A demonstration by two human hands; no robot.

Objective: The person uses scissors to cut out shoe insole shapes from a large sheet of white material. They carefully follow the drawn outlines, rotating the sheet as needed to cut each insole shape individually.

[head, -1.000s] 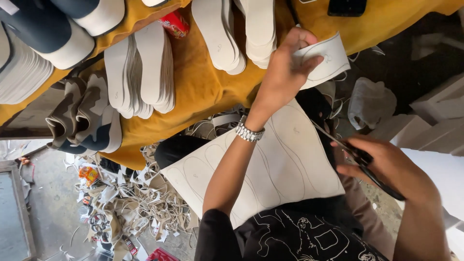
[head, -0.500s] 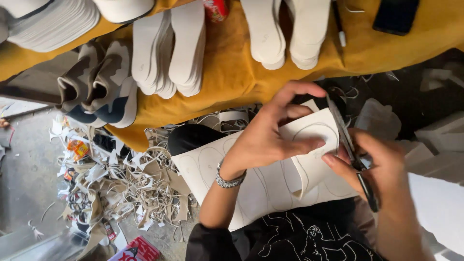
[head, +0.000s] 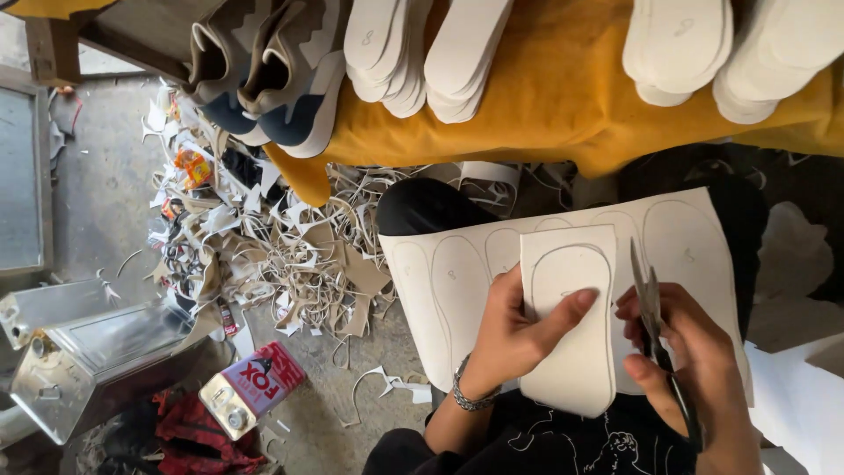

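With your left hand [head: 514, 330] pinching the traced insole blank [head: 570, 317] flat, keep the scissors [head: 652, 308] gripped in your right hand [head: 694, 365] tight on the pencilled outline.

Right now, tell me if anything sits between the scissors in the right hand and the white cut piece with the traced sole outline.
Nothing visible does. The right hand holds the dark metal scissors with blades up beside the right edge of the white cut piece, which the left hand grips from the left.

Far from me a counter [head: 563, 114] draped in yellow cloth carries white insoles [head: 422, 53]. Left, my grey floor [head: 105, 185] holds paper scraps [head: 290, 255] and metal boxes [head: 88, 352], daylit.
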